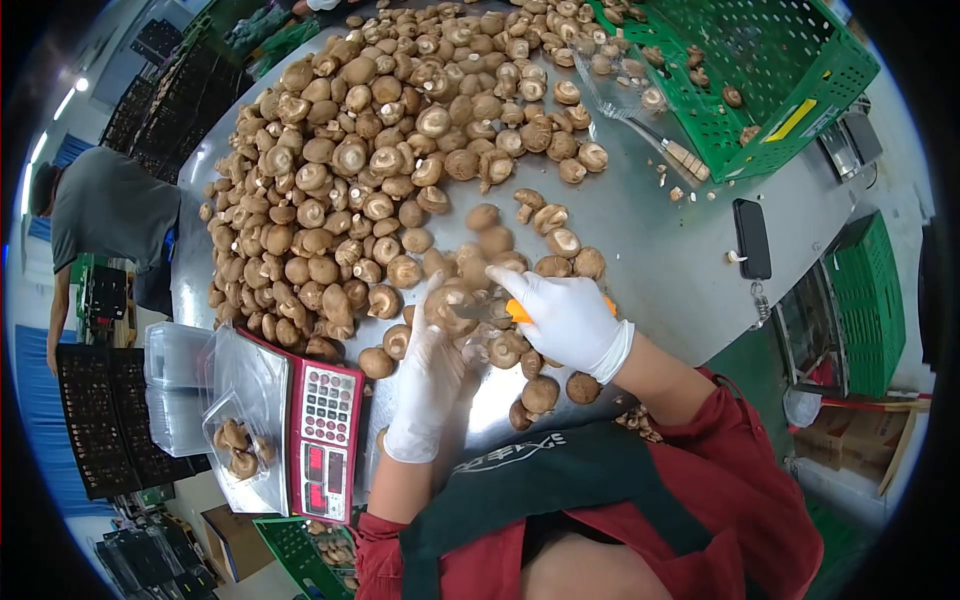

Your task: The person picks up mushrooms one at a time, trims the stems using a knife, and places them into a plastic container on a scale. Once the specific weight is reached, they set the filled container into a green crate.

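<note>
My left hand (428, 375), in a white glove, is closed around a shiitake mushroom (450, 308), slightly blurred. Opposite it, my gloved right hand (568, 318) grips a knife by its orange handle (517, 311). The blade points left and lies close to the held mushroom; whether it touches cannot be made out. Several loose shiitakes (541, 394) lie around and below both hands. Beyond them, a big heap of shiitakes (330, 180) covers the far left of the metal table (650, 270).
Left of me stands a red scale (328, 400) bearing a clear tray of mushrooms (240, 455), beside stacked clear trays (175, 385). A green crate (740, 90), a wooden-handled tool (685, 160) and a phone (752, 238) occupy the right side. A person (115, 205) bends at the far left.
</note>
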Demonstrator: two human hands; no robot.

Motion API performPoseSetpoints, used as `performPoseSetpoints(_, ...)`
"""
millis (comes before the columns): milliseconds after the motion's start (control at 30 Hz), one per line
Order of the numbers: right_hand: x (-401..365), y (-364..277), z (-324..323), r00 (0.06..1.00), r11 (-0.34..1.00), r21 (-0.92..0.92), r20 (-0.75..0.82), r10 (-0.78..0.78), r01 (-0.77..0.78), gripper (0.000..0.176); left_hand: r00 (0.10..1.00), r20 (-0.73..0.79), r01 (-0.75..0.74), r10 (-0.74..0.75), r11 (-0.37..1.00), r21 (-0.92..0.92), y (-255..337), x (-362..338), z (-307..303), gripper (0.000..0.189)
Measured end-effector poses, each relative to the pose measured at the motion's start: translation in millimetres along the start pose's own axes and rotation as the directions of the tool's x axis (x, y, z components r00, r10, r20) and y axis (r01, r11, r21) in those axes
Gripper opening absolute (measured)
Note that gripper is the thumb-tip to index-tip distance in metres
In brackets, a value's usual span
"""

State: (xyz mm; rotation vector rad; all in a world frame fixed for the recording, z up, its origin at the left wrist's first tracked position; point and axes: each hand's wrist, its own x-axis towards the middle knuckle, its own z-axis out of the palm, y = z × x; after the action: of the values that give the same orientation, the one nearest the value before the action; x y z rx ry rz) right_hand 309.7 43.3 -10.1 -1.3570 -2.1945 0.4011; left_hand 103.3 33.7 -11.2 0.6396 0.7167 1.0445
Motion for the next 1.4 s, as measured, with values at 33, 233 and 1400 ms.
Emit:
performPoseSetpoints(33, -1.3, -1.2, -0.2, 1.0, 1.0, -0.015, 0.024, 0.005, -0.005, 0.058, 1.0, 0.012, 0.013, -0.013, 0.999, 0.043, 2.7, -1.8, 0.8, 0.058)
performPoseSetpoints(233, -5.9, -12.6, -0.9, 0.999, 0.991, -0.137, 0.043, 0.0, 0.006, 0.063, 0.999, -0.034, 0.004, 0.002, 0.982, 0.187, 3.5, -12.0, 17.9, 0.059)
performPoseSetpoints(1400, -26.6, 82.7, -24.3, 0.923, 0.919, 0.096, -0.007, 0.384, -0.382, 0.038, 0.963, -0.185, -0.225, 0.195, 0.961, -0.161, 42.6, -73.3, -57.4, 0.057)
